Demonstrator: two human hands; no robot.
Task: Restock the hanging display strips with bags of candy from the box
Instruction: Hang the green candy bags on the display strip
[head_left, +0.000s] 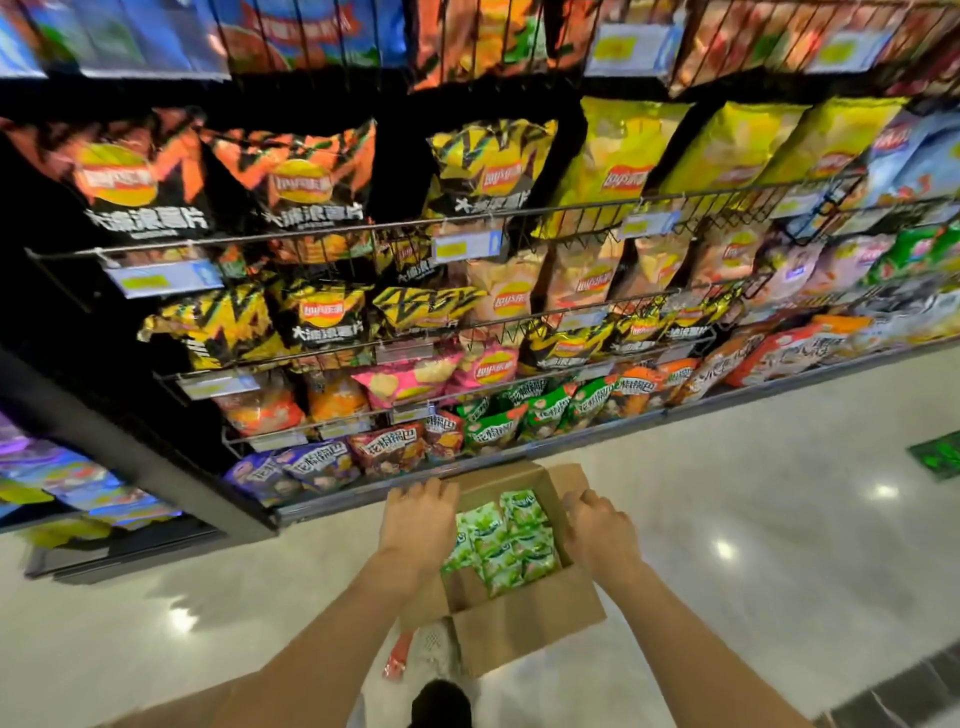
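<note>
Shop aisle, glossy pale floor (727, 467) before wire racks (322, 236) of chip bags: one open cardboard box (524, 618) holding roughly eight green-white candy bags (506, 545), left hand (418, 519) and right hand (597, 530) curled over opposite rims.

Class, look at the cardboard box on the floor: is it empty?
No. The open cardboard box holds a pile of green candy bags, visible between the left hand and right hand at its sides.
</note>
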